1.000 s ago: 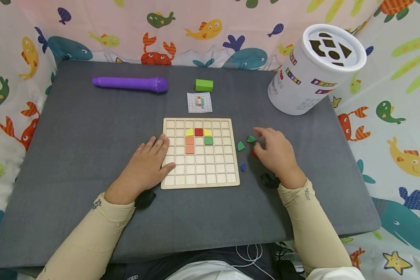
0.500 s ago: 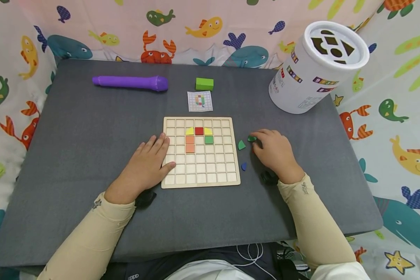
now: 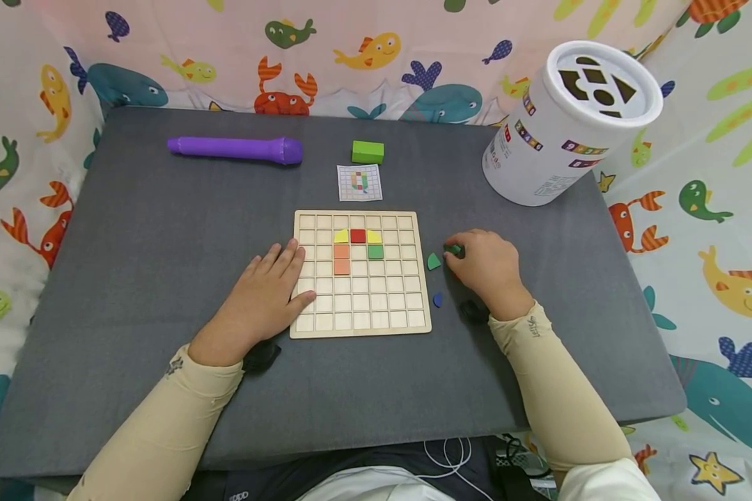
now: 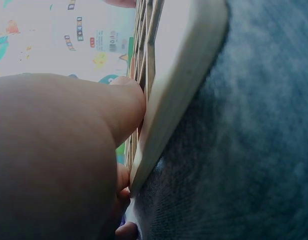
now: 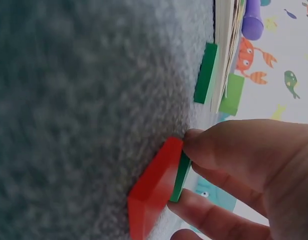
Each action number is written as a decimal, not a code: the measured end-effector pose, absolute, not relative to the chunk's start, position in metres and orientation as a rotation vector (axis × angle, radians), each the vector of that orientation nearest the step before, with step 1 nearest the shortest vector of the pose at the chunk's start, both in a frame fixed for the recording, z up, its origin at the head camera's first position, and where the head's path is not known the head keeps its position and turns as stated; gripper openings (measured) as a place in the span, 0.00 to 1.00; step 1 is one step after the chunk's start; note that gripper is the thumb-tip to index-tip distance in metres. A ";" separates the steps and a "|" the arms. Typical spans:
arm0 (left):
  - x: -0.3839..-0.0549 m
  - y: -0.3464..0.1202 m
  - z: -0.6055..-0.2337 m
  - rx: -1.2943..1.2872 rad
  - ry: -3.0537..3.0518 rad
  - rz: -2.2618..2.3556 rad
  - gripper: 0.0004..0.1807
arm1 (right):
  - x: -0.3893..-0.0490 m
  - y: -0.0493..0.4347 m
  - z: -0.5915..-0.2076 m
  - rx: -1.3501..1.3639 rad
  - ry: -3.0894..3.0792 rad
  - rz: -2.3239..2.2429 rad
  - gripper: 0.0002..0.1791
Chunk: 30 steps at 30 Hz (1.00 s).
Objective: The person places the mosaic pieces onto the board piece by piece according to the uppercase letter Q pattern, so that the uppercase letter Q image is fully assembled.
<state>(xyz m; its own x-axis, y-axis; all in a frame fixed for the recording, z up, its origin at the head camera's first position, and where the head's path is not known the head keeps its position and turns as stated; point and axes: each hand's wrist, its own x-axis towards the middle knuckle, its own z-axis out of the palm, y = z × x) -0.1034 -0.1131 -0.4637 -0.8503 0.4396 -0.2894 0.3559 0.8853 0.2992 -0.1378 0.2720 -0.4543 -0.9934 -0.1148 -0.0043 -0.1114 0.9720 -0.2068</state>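
Observation:
My right hand (image 3: pixel 485 268) pinches a green piece (image 5: pixel 182 172) between thumb and finger, right of the wooden grid board (image 3: pixel 360 327). A red piece (image 5: pixel 154 187) lies on the cloth beside those fingertips in the right wrist view; the hand hides it in the head view. Between hand and board are another green piece (image 3: pixel 434 261) and a blue piece (image 3: pixel 437 300). With fingers straight, my left hand (image 3: pixel 253 299) rests on the board's left edge. Yellow, red, orange and green pieces sit in the board's cells, among them a red square (image 3: pixel 358 236).
Behind the board lie a small printed grid card (image 3: pixel 360 183) and a green block (image 3: pixel 367 152). A purple microphone-shaped stick (image 3: pixel 235 149) is at the back left. The white tub (image 3: pixel 539 156) with a cut-out lid stands at the back right of the grey table (image 3: pixel 363 396).
My right hand has closed its thumb and finger on the green piece and shifted slightly left. The left hand stays on the board.

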 end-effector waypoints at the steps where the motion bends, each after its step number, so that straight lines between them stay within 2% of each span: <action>1: -0.103 -0.113 -0.464 0.589 2.702 0.333 0.47 | -0.137 0.272 -0.454 -0.180 3.105 -0.330 0.12; 18: -0.103 -0.113 -0.462 0.588 2.698 0.341 0.47 | -0.116 0.260 -0.440 -0.502 3.003 -0.392 0.14; 23: -0.104 -0.113 -0.462 0.594 2.691 0.349 0.47 | -0.105 0.265 -0.427 -0.461 3.014 -0.357 0.14; 30: -0.105 -0.115 -0.464 0.603 2.682 0.335 0.47 | -0.084 0.296 -0.425 -0.227 2.957 -0.278 0.16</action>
<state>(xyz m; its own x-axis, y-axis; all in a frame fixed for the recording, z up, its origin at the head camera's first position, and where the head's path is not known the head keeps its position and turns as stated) -0.1046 -0.1149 -0.4642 -0.8398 0.4513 -0.3018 0.3631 0.8801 0.3058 -0.0837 0.2956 -0.4249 -0.9753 -0.1653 -0.1467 -0.1351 0.9712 -0.1962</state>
